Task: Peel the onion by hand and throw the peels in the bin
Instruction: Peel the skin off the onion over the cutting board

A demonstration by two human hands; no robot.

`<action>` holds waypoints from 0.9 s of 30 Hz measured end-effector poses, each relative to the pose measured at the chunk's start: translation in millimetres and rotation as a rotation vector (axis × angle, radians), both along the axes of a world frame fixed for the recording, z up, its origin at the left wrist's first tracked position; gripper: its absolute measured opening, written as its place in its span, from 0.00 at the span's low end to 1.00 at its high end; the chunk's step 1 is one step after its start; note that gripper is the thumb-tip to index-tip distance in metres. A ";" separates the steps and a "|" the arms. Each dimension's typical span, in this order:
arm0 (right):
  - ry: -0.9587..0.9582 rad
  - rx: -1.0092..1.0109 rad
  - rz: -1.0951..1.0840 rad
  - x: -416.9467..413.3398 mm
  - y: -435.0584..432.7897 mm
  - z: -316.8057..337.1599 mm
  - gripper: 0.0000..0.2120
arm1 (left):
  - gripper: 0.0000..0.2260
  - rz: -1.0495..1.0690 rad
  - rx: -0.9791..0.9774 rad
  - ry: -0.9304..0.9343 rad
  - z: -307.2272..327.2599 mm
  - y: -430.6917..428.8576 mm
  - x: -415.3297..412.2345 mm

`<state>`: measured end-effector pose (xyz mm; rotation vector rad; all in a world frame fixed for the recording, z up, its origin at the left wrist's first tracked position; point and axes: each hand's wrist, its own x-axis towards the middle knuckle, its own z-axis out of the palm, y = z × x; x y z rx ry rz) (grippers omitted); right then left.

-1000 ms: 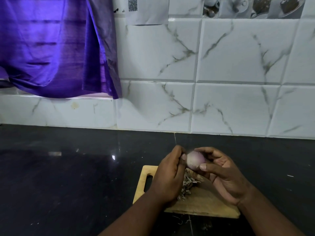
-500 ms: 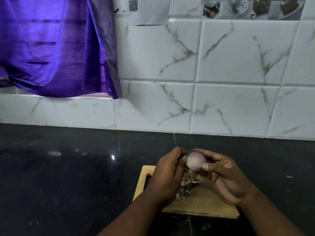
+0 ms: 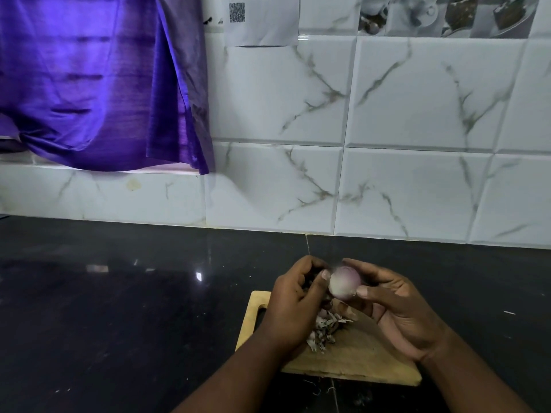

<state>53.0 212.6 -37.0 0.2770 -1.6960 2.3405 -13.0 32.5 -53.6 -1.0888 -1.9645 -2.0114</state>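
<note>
A small pale purple onion (image 3: 344, 284) is held above a wooden cutting board (image 3: 357, 359). My right hand (image 3: 396, 305) grips it between thumb and fingers from the right. My left hand (image 3: 293, 299) is curled beside it, its thumb tip touching the onion's left side; its fingers seem to hold dark bits of peel, though that is hard to make out. A heap of dry peels (image 3: 326, 327) lies on the board under the hands. No bin is in view.
The board sits on a black polished counter (image 3: 119, 308) near its front edge. A white marbled tile wall (image 3: 387, 174) runs behind, with a purple curtain (image 3: 89, 84) hanging at upper left. Small scraps lie on the counter below the board.
Both hands and the onion have stayed above the board, shifting slightly. My left thumb has slid along the onion's left side.
</note>
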 end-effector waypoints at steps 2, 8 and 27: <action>0.002 0.023 0.003 -0.5 0.9 -1.2 0.21 | 0.06 0.004 0.007 -0.012 -1.0 0.4 -1.5; -0.009 0.028 -0.031 -2.7 -2.5 -2.2 0.20 | 0.07 0.129 -0.090 0.105 -4.8 1.5 -8.3; -0.070 0.054 -0.091 -4.7 -2.3 -3.1 0.14 | 0.05 0.318 -0.141 0.357 -1.1 -2.7 -10.5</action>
